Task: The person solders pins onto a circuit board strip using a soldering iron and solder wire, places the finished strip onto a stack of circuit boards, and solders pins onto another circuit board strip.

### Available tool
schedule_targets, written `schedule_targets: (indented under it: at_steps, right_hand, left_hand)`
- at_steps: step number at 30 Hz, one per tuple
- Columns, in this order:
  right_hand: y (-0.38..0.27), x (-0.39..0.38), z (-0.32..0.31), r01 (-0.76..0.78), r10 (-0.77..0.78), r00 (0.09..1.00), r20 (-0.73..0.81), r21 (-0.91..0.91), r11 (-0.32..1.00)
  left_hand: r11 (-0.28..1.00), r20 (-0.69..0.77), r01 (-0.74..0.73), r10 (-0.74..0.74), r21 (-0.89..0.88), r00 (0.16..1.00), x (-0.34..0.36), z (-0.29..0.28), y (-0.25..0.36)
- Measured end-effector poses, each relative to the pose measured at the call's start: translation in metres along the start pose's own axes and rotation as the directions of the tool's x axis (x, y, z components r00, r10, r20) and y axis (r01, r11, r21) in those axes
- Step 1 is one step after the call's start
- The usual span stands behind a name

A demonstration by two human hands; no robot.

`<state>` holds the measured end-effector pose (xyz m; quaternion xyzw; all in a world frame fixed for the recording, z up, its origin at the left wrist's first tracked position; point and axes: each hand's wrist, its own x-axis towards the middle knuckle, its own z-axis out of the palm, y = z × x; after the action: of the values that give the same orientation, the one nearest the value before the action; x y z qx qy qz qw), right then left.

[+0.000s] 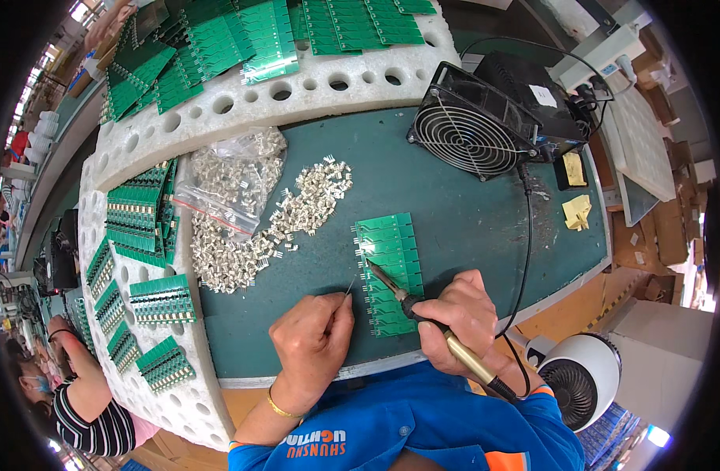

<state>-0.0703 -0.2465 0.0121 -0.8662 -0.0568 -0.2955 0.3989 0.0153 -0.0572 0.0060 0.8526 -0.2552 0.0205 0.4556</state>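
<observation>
A green circuit board panel (391, 239) lies on the dark green work mat, with a row of small pale connectors along its left edge. My right hand (464, 314) is closed round a soldering iron (466, 355), whose tip reaches the left side of the panel near its middle; whether it touches a pin is too small to tell. Left of the panel, my left hand (307, 331) pinches a thin solder wire (350, 285) that points up toward the iron's tip. Loose white connectors (317, 196) are heaped beyond my left hand, beside a clear plastic bag (234, 177) of them.
White foam trays (336, 82) along the back and left carry stacked green boards (242, 35) and finished-looking panels (162, 300). At the back right stands a black fan (470, 129). The iron's cable (525, 259) runs down the right side. A person (89, 377) sits at far left.
</observation>
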Motion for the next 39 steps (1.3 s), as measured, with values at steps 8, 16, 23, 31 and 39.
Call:
schedule_targets:
  at_steps: [8, 16, 23, 31, 39]
  right_hand:
    - [-0.0024, 0.0036, -0.0021, 0.014, -0.013, 1.0, 0.024, -0.012, 1.0]
    - [-0.0031, 0.0029, -0.0029, 0.024, -0.023, 0.999, 0.038, -0.028, 0.999]
    - [-0.0023, 0.003, -0.0026, 0.029, -0.027, 0.999, 0.045, -0.032, 0.999]
    - [-0.0035, -0.0025, -0.0021, 0.008, -0.006, 0.998, 0.059, -0.035, 0.999]
    - [-0.0046, -0.0056, -0.0033, 0.005, -0.004, 0.998, 0.063, -0.027, 1.0]
  left_hand:
    - [0.996, 0.02, -0.054, 0.053, 0.067, 0.998, 0.0009, 0.0003, 0.0002]
    - [0.994, 0.037, -0.08, 0.078, 0.077, 0.996, 0.0017, -0.0003, 0.0024]
    - [0.992, 0.03, -0.09, 0.088, 0.085, 0.996, 0.0024, 0.001, 0.0006]
    - [0.995, 0.039, -0.073, 0.071, 0.069, 0.997, 0.0017, 0.0009, 0.0009]
    - [0.996, 0.044, -0.062, 0.059, 0.061, 0.997, 0.0, 0.0005, 0.0001]
